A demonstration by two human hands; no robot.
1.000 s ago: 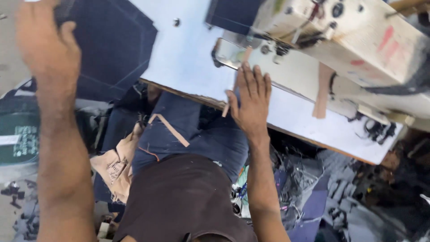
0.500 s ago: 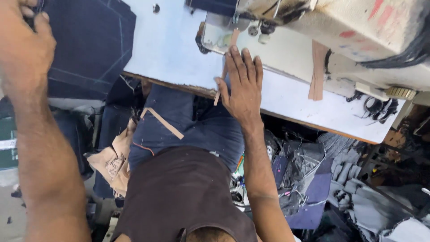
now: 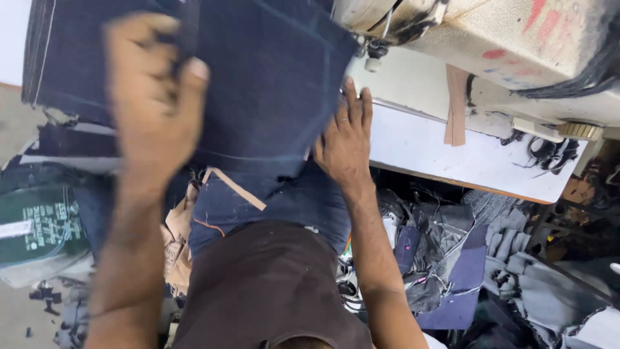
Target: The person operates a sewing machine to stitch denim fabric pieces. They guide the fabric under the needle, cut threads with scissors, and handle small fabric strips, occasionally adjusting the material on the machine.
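The left hand [image 3: 152, 97], blurred, pinches a fold of the dark denim piece [image 3: 258, 90] between thumb and fingers, the cloth spreading away to its right. The right hand [image 3: 345, 139] lies flat with fingers spread at the denim's right edge, gripping nothing. Just beyond its fingertips sits the sewing machine [image 3: 516, 52] on the white table [image 3: 478, 161].

Left hand [image 3: 155, 97] is raised high and close to the camera, motion-blurred, back of hand shown, fingers curled into a grip with the thumb set apart on the right. Left forearm is extended straight up from the bottom edge. Right hand [image 3: 345, 139] is laid flat, palm down, fingers straight and together, pointed away from the body. Right forearm is angled up from lower right, wrist straight.
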